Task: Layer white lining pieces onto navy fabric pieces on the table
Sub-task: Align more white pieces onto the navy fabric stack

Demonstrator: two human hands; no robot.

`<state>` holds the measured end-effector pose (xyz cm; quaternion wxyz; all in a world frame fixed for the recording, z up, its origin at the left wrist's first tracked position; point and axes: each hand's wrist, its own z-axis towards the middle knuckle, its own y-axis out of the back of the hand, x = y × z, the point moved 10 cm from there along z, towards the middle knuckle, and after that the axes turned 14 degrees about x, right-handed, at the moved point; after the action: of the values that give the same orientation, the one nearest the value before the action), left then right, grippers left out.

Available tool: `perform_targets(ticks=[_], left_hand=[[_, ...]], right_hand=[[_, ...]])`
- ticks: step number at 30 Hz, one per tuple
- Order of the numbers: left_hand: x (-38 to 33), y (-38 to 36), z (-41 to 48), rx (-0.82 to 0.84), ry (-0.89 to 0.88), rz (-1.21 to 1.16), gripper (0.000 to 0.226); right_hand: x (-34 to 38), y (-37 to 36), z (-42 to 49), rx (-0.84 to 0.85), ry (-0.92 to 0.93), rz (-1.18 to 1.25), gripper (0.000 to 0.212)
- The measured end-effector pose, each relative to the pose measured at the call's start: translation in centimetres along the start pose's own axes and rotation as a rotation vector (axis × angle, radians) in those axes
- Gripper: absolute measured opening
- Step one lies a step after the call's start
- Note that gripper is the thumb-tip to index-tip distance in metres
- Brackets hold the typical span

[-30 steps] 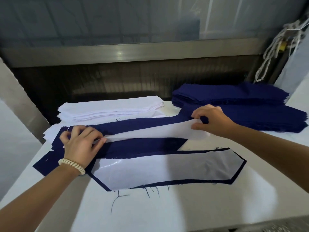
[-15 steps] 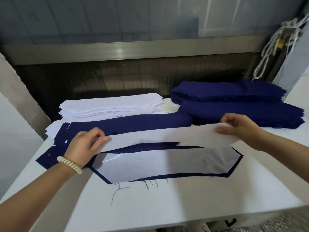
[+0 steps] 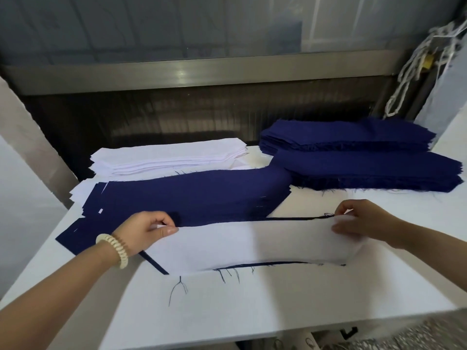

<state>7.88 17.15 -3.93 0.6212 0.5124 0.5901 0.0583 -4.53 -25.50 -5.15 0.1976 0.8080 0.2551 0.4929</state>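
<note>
We pinch the white lining [image 3: 252, 245] at both ends, left hand [image 3: 145, 229] and right hand [image 3: 358, 219], stretched between them over the navy piece [image 3: 154, 263] near the table's [image 3: 252, 311] front edge.

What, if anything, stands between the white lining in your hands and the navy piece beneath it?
Nothing visible: the left hand and right hand pinch the white lining just over the navy piece, whose edges alone show.

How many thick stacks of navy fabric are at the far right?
2: the rear navy fabric stack, and the front navy fabric stack just before it. More may lie off-frame.
</note>
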Motion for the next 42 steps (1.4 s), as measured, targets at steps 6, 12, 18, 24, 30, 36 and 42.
perform_targets(ticks=[6, 12, 18, 24, 30, 36, 42], left_hand=[[0.2, -0.3, -0.4, 0.014, 0.022, 0.073, 0.008], [0.4, 0.2, -1.1, -0.032, -0.004, 0.143, 0.015], [-0.4, 0.7, -1.5, -0.134, -0.054, 0.227, 0.018], [-1.0, 0.8, -2.1, -0.189, -0.073, 0.285, 0.013], [-1.1, 0.7, -2.3, -0.241, -0.061, 0.343, 0.017], [-3.1, 1.0, -3.2, -0.37, -0.159, 0.52, 0.016], [-4.1, -1.4, -2.3, -0.14, -0.246, 0.316, 0.048]], right_hand=[[0.0, 0.2, 0.4, -0.047, 0.042, -0.085, 0.012], [0.9, 0.0, 0.5, -0.063, 0.046, -0.177, 0.014], [1.6, -0.1, 0.9, -0.043, 0.018, -0.267, 0.018], [1.8, 0.4, 1.1, -0.066, 0.028, -0.321, 0.018], [1.3, 0.3, 1.2, -0.009, 0.015, -0.391, 0.024], [1.9, 0.7, 0.8, -0.094, -0.027, -0.639, 0.026], [5.5, -2.3, 0.0, -0.032, 0.308, -0.573, 0.023]])
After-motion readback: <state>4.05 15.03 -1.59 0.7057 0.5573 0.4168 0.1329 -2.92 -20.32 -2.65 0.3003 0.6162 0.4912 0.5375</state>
